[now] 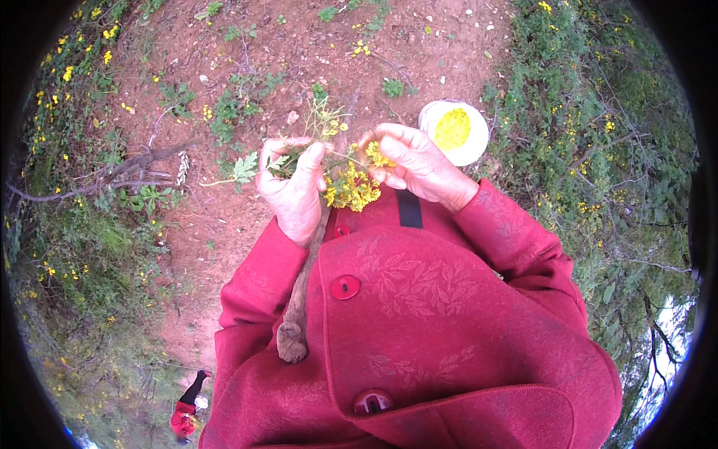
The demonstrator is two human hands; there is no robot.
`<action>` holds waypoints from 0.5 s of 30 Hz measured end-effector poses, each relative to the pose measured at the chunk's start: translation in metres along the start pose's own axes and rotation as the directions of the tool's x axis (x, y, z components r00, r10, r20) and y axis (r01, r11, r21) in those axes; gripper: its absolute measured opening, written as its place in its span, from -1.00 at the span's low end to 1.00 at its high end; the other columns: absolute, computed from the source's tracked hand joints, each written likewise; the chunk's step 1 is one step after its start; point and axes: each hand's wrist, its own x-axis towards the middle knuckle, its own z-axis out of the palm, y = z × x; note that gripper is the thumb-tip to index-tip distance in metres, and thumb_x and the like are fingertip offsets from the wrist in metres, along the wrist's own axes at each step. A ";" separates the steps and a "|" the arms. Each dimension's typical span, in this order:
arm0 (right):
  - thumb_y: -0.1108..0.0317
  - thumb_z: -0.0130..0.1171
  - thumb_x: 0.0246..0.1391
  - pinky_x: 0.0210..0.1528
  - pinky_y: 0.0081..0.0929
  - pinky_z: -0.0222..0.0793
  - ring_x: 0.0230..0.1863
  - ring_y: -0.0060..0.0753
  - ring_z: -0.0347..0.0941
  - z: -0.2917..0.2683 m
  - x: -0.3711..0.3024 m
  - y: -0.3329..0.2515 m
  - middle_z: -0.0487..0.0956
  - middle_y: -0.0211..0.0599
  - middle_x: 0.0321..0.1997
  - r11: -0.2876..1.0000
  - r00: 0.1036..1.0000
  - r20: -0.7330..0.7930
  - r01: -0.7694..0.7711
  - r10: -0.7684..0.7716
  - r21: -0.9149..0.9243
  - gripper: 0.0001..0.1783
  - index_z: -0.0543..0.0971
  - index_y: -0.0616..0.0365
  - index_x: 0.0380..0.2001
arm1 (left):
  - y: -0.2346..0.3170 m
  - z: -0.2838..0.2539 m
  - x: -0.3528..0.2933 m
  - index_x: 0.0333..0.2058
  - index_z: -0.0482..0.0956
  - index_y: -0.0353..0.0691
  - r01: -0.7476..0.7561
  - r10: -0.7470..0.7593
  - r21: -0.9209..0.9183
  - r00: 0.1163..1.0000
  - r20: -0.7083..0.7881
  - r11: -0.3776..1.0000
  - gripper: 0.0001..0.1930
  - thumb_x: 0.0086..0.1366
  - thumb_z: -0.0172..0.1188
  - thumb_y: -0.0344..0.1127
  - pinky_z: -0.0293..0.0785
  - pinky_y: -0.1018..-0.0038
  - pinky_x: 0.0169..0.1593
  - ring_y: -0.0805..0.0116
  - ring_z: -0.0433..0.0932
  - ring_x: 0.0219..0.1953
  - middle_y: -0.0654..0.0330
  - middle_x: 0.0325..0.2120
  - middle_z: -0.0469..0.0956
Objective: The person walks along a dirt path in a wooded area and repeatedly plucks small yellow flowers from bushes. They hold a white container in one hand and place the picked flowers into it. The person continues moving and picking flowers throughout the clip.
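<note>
My left hand (295,194) pinches the stem of a yellow-flowered sprig (353,188) between thumb and forefinger. A lobed green leaf (244,168) sticks out to the left of that hand. At the sprig's right side, my right hand (425,166) is closed, thumb against fingers, on a small cluster of yellow flower heads (378,155). A thin stem spans the gap between both hands. Just beyond my right hand stands a white bucket (476,147), with loose yellow blossoms (452,129) inside.
A wooden stick (292,329) with a knobbed end leans along my left sleeve, against my red coat (419,299). Reddish bare soil (351,67) lies ahead. Flowering bushes (561,112) line the right, and dry branches (127,168) the left. Another person (185,411) in red appears far lower left.
</note>
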 end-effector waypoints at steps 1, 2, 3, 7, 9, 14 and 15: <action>0.30 0.04 0.13 -0.65 -0.83 0.09 -0.53 -0.70 0.31 0.002 0.001 0.000 0.46 -0.37 -0.36 0.998 1.000 0.014 0.007 -0.006 -0.057 -0.80 0.44 0.16 -0.23 | 0.000 0.000 0.000 -0.33 0.35 -0.20 -0.007 0.007 0.008 1.000 -0.001 1.000 -0.82 0.13 0.17 -0.50 0.14 0.70 -0.64 0.62 0.24 -0.74 0.02 -0.47 0.54; 0.33 0.05 0.13 -0.67 -0.83 0.06 -0.55 -0.69 0.29 0.002 0.001 -0.001 0.47 -0.35 -0.35 0.995 0.999 0.035 0.023 -0.020 -0.100 -0.84 0.44 0.14 -0.24 | 0.001 0.000 0.000 -0.33 0.35 -0.20 -0.011 0.011 0.017 1.000 -0.003 1.000 -0.82 0.14 0.17 -0.50 0.14 0.70 -0.64 0.62 0.24 -0.74 0.02 -0.46 0.54; 0.36 0.05 0.12 -0.67 -0.84 0.03 -0.57 -0.71 0.26 0.003 0.001 0.000 0.47 -0.37 -0.38 0.994 0.999 0.022 0.027 -0.025 -0.102 -0.85 0.44 0.15 -0.24 | 0.001 -0.001 0.000 -0.33 0.35 -0.20 -0.013 0.013 0.024 1.000 -0.007 1.000 -0.82 0.14 0.17 -0.50 0.15 0.70 -0.64 0.62 0.24 -0.74 0.02 -0.46 0.54; 0.39 0.09 0.09 -0.65 -0.85 0.07 -0.54 -0.75 0.29 -0.002 -0.003 -0.004 0.45 -0.42 -0.43 0.996 0.996 -0.055 0.072 -0.075 -0.053 -0.84 0.44 0.19 -0.26 | 0.001 -0.004 0.003 -0.36 0.34 -0.23 -0.061 0.061 0.005 0.996 -0.069 0.998 -0.84 0.13 0.17 -0.51 0.19 0.73 -0.65 0.65 0.28 -0.73 0.12 -0.50 0.55; 0.33 0.02 0.14 -0.61 -0.83 0.15 -0.46 -0.68 0.36 -0.007 -0.006 -0.008 0.46 -0.34 -0.37 0.998 0.983 -0.172 0.065 -0.068 -0.025 -0.79 0.42 0.23 -0.21 | 0.001 -0.005 0.006 -0.35 0.34 -0.22 -0.085 0.083 -0.005 0.985 -0.151 0.996 -0.86 0.16 0.14 -0.51 0.18 0.71 -0.64 0.64 0.27 -0.73 0.09 -0.48 0.55; 0.20 -0.07 0.18 -0.58 -0.78 0.29 -0.40 -0.43 0.44 -0.015 -0.013 -0.016 0.44 -0.23 -0.25 0.969 1.000 0.015 -0.015 0.012 0.247 -0.63 0.33 0.24 -0.06 | -0.002 -0.003 0.008 -0.36 0.35 -0.23 -0.071 0.069 -0.011 0.991 -0.118 0.997 -0.86 0.15 0.15 -0.50 0.20 0.72 -0.64 0.64 0.28 -0.73 0.11 -0.47 0.56; 0.20 -0.06 0.18 -0.57 -0.78 0.29 -0.39 -0.43 0.44 -0.015 -0.014 -0.018 0.44 -0.23 -0.25 0.973 0.999 0.037 -0.039 0.032 0.229 -0.64 0.33 0.24 -0.06 | -0.001 -0.002 0.008 -0.35 0.35 -0.24 -0.052 0.053 0.009 0.992 -0.118 0.999 -0.86 0.15 0.15 -0.50 0.21 0.72 -0.64 0.64 0.29 -0.73 0.12 -0.46 0.56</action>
